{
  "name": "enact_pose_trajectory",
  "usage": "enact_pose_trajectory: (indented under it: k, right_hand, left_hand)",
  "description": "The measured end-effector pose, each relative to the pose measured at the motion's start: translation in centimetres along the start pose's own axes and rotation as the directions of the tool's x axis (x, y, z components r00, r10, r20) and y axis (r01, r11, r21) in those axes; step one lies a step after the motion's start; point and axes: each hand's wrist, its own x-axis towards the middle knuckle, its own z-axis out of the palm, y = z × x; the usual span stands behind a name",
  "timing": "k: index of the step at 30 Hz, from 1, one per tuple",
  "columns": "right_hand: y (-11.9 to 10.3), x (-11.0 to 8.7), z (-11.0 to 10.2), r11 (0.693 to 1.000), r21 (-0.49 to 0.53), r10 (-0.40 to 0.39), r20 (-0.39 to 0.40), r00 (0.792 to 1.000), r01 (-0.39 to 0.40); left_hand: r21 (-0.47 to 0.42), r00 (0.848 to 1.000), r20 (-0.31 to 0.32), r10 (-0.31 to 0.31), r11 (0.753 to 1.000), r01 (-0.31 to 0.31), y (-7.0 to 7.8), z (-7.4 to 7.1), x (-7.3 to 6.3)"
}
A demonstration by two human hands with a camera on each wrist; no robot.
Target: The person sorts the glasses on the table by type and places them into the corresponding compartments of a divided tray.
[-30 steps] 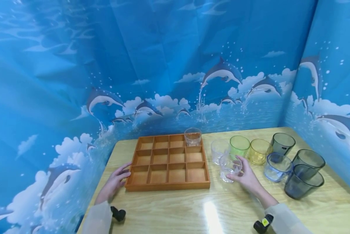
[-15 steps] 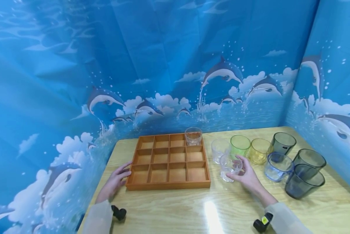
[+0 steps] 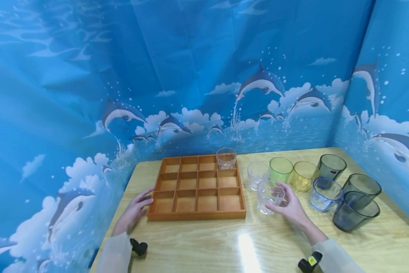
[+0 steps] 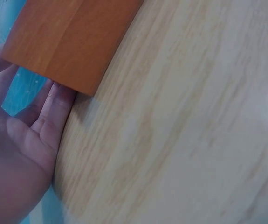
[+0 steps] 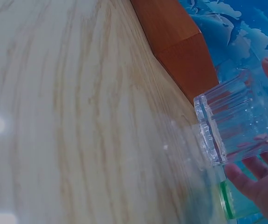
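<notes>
In the head view my right hand (image 3: 291, 206) holds a clear drinking glass (image 3: 269, 199) just right of the wooden tray, thumb on the near side and fingers behind. The right wrist view shows that glass (image 5: 236, 119) between thumb and fingers, its ribbed base toward the wood surface. My left hand (image 3: 134, 212) touches the left side of the divided wooden tray (image 3: 195, 217), fingers extended along its edge. Another clear glass (image 3: 226, 161) stands in the tray's back right compartment.
Behind the held glass stands a second clear glass (image 3: 257, 176). To its right are a green glass (image 3: 280, 172), a yellow glass (image 3: 303, 178), a blue-rimmed glass (image 3: 324, 199) and several dark grey glasses (image 3: 349, 220). A dolphin-print sheet (image 3: 204, 76) backs the table (image 3: 197, 246).
The right hand and the clear glass in it have shifted very slightly toward the front of the table. The left hand stays at the tray.
</notes>
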Motion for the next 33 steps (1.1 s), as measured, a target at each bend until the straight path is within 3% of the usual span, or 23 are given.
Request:
enact_pose_trajectory:
  k: [19, 33]
  right_hand:
    - [-2.2, -0.2, 0.4, 0.995, -0.015, -0.102, 0.034, 0.994, 0.102]
    - [-3.7, 0.2, 1.4, 0.985, 0.052, -0.17, 0.059, 0.984, 0.167]
  left_hand:
    - [0.007, 1.0, -0.001, 0.007, 1.0, -0.007, -0.1, -0.1, -0.1]
    - [0.017, 1.0, 0.011, 0.017, 1.0, -0.017, -0.3, -0.2, -0.1]
